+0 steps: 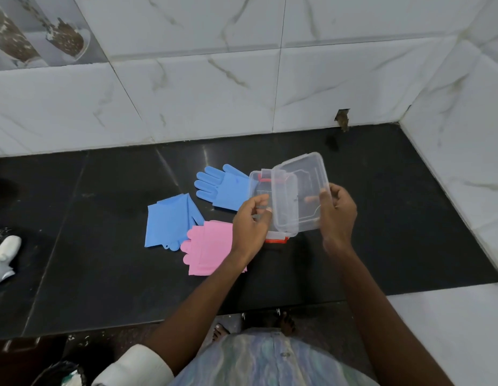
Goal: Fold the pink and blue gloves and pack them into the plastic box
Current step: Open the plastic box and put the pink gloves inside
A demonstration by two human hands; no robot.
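Two hands hold a clear box and its lid above a black counter; gloves lie alongside.

The left hand (249,224) curls its fingers on the near edge of the box (260,188), which has orange clasps. The right hand (337,210) grips the lid (298,190) at its 3 o'clock edge, tilted over the box. At 9 o'clock of the box lies one blue glove (222,188), flat, fingers spread; at 8 o'clock a second blue glove (169,221), overlapped at its 4 o'clock corner by the pink gloves (208,247), partly under the left wrist. A white bag (4,256) sits at the counter's (103,246) far 9 o'clock edge. No writing can be read.
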